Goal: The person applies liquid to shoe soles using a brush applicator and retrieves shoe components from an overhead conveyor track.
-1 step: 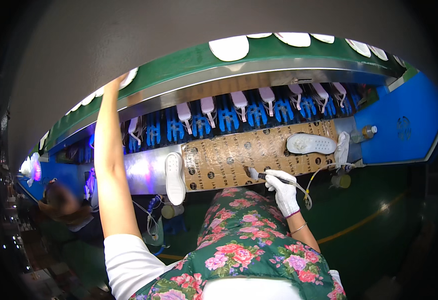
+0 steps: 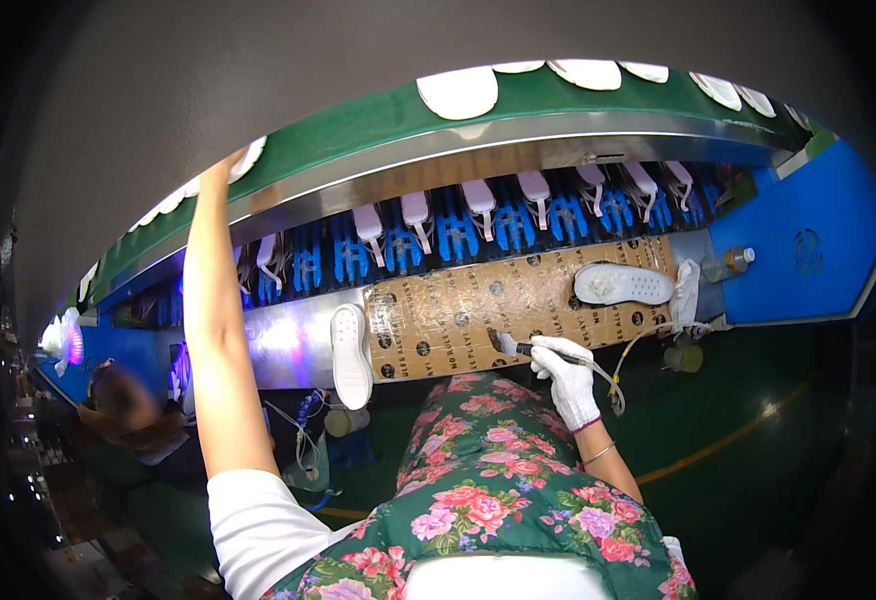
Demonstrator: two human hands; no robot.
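My left hand (image 2: pixel 224 166) reaches up to the green belt, beside a white shoe sole (image 2: pixel 249 160). A dark overhang hides most of its fingers, so I cannot see whether they grip the sole. My right hand (image 2: pixel 569 390), in a white knitted glove, is closed around a brush (image 2: pixel 511 345) with a dark handle and pale tube. Its bristles are over the near edge of the brown cardboard (image 2: pixel 468 300). One white sole (image 2: pixel 352 357) lies at the cardboard's left edge, its near end past the bench edge. Another sole (image 2: pixel 623 284) rests on the cardboard's right part.
Along the back, a green belt (image 2: pixel 358 130) carries several white soles. Below it, pink shoe parts with straps (image 2: pixel 416 220) stand among blue racks (image 2: pixel 513 230). A blue panel (image 2: pixel 798 240) and small bottle (image 2: pixel 738 262) are at right. Another person (image 2: pixel 128 405) is at far left.
My left hand and forearm have shifted slightly left along the belt, with the sole beside them. The right hand and brush have barely moved.
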